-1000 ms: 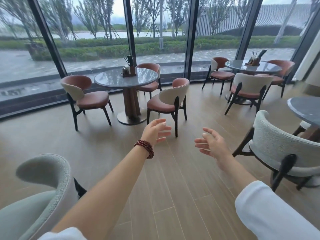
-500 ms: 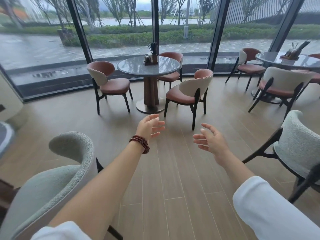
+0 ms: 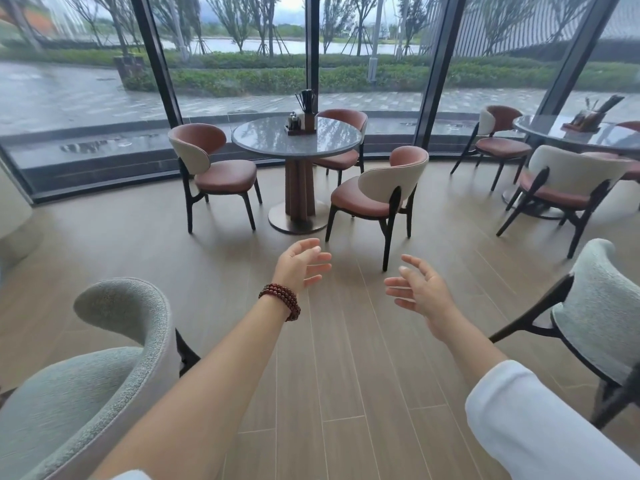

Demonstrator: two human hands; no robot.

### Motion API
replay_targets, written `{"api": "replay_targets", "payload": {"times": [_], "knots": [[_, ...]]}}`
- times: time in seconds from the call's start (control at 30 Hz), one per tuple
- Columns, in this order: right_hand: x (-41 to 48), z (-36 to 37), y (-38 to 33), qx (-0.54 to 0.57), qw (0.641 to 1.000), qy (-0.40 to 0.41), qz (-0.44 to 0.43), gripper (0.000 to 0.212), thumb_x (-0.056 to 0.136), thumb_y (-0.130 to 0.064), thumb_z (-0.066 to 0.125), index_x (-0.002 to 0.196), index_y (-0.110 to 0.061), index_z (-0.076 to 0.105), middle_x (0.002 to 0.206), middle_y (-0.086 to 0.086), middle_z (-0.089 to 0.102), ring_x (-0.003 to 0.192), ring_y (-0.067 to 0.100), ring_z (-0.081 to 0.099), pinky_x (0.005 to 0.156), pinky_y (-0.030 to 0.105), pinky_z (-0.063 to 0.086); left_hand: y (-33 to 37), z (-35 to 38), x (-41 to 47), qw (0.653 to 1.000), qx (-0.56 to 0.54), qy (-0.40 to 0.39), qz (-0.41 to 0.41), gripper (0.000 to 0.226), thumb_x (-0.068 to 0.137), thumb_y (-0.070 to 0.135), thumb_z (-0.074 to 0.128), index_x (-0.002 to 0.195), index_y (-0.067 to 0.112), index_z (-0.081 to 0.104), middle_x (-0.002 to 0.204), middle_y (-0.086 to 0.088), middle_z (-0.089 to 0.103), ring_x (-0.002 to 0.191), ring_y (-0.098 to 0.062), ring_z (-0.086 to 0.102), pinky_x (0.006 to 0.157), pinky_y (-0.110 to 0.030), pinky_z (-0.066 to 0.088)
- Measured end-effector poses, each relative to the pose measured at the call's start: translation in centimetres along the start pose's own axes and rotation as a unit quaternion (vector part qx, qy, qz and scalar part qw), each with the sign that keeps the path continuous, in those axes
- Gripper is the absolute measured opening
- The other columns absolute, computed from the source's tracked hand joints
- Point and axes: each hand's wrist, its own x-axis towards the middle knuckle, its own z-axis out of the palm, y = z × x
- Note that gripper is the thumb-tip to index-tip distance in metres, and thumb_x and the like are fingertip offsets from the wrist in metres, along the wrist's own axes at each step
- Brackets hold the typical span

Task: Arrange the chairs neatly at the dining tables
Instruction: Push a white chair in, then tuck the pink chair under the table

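Observation:
A round grey dining table point(image 3: 277, 140) stands ahead by the window. Three terracotta-seated chairs surround it: one at its left point(image 3: 221, 176), one behind point(image 3: 341, 117), and a nearer one point(image 3: 388, 183) at its right, turned at an angle with its cream back toward me. My left hand point(image 3: 299, 265), with a red bead bracelet on the wrist, and my right hand point(image 3: 420, 289) reach forward over the wooden floor, fingers spread, holding nothing. Both are short of the angled chair and touch nothing.
A grey-green chair point(image 3: 114, 344) is close at my lower left and another point(image 3: 602, 306) at my right. A second round table point(image 3: 561, 133) with chairs point(image 3: 568, 185) stands at the far right. A condiment holder point(image 3: 303, 124) sits on the centre table. Glass walls close the far side.
The view has shifted left and forward, so the centre table and its chairs now sit nearer and in the middle. Both hands stay outstretched and open.

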Motion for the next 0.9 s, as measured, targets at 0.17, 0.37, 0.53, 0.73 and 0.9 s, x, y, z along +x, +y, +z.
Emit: {"api": "replay_targets", "payload": {"times": [0.17,0.37,0.53,0.73,0.9], "knots": [[7.5,0.0,-1.4,0.005,1.0,0.021,-0.002,0.028,0.1,-0.022,0.047,0.128,-0.026,0.05,0.09,0.008,0.072,0.079,0.021,0.068,0.075,0.033,0.053,1.0,1.4,8.1,1.0,-0.007,-0.015,-0.003,0.023,0.096,0.018,0.051,0.118,0.016,0.058,0.096,-0.005,0.07,0.089,-0.024,0.067,0.091,-0.04,0.049],[17.5,0.0,-2.8,0.0,0.999,0.05,0.016,0.033,0.101,-0.019,0.044,0.133,-0.024,0.048,0.087,0.006,0.071,0.078,0.021,0.066,0.072,0.031,0.052,3.5,4.0,18.7,0.999,0.011,-0.04,-0.003,0.019,0.096,0.018,0.049,0.113,0.019,0.058,0.098,-0.006,0.07,0.089,-0.022,0.068,0.091,-0.041,0.05],[25.1,-1.1,-3.4,0.011,0.997,0.071,0.027,0.033,0.101,-0.019,0.045,0.133,-0.025,0.047,0.088,0.007,0.071,0.077,0.02,0.067,0.072,0.03,0.053,4.3,6.3,27.1,0.998,0.022,-0.059,-0.01,0.016,0.096,0.02,0.05,0.108,0.022,0.059,0.1,-0.005,0.07,0.094,-0.024,0.067,0.092,-0.041,0.049],[35.0,-4.2,-3.9,0.013,0.996,0.082,0.035,0.032,0.101,-0.02,0.046,0.131,-0.028,0.048,0.09,0.008,0.072,0.079,0.02,0.069,0.075,0.033,0.055,3.4,10.9,36.1,0.997,0.019,-0.061,-0.033,0.017,0.097,0.02,0.049,0.11,0.021,0.059,0.096,-0.004,0.069,0.09,-0.022,0.066,0.091,-0.04,0.048],[45.3,-9.0,-4.3,0.009,0.996,0.077,0.035,0.032,0.1,-0.021,0.047,0.131,-0.027,0.048,0.089,0.007,0.072,0.077,0.02,0.069,0.076,0.034,0.054,2.4,16.9,44.7,0.997,0.009,-0.05,-0.052,0.016,0.097,0.022,0.049,0.11,0.021,0.058,0.096,-0.003,0.068,0.089,-0.022,0.066,0.082,-0.037,0.05]]}}
